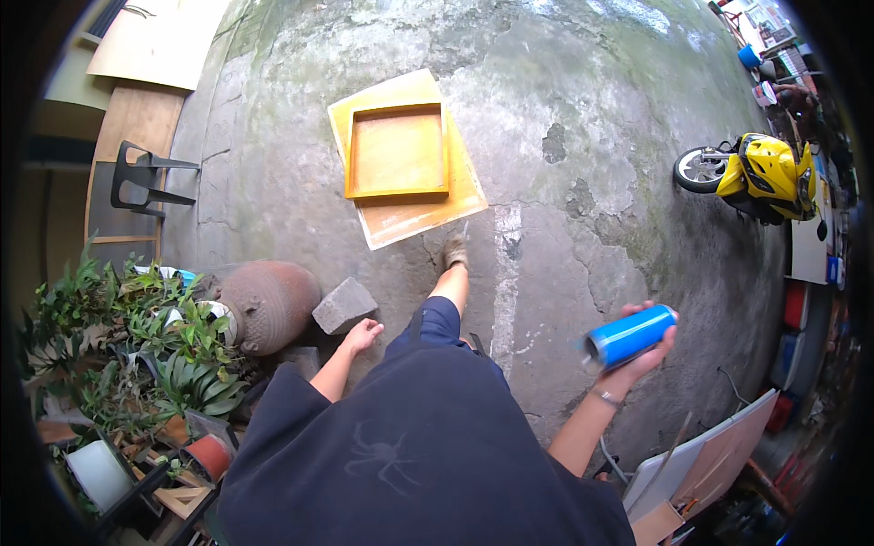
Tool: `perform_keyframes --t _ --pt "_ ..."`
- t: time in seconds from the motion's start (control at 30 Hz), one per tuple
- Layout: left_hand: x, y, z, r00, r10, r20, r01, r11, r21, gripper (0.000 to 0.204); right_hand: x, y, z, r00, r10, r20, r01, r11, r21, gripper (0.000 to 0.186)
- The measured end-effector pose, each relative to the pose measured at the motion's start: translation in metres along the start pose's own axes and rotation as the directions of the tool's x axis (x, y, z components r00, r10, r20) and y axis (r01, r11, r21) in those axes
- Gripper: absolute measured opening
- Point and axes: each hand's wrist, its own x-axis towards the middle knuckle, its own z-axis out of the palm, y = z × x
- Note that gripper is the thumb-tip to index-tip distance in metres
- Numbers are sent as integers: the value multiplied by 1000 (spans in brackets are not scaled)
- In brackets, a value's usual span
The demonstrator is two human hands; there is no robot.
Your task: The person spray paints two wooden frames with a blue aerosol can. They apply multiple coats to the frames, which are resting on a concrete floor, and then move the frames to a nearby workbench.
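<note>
My right hand point(645, 357) is wrapped round a blue can point(628, 335), which looks like a spray can, held tilted out to the right above the concrete floor. The can's dark end points left and its edges are slightly blurred. My left hand point(364, 335) hangs low beside a grey concrete block point(345, 307), its fingers curled in, with nothing visible in them. On the floor ahead lies a shallow, square wooden tray point(398, 193) with yellow-orange sides. Beneath it, set at an angle, is a yellow-edged board point(414, 224).
A large brown clay jar point(270, 308) lies near leafy plants point(196, 378) at left. Further off stands a dark plastic chair point(137, 187). A yellow motorcycle point(765, 177) is parked at right, and a leaning panel point(706, 446) is near my right arm. My foot point(454, 253) is just before the board.
</note>
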Motion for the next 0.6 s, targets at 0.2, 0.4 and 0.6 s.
perform_keyframes --t 0.2,0.4,0.6 --pt "31 52 49 992 -119 35 116 989 93 61 81 12 85 978 83 193 -55 988 -146 61" --pt "69 146 107 991 -128 42 135 951 -280 55 271 -3 144 966 212 151 -216 976 11 61" --pt "81 308 126 997 -83 5 73 845 -530 43 322 10 266 906 197 374 -143 976 -166 59"
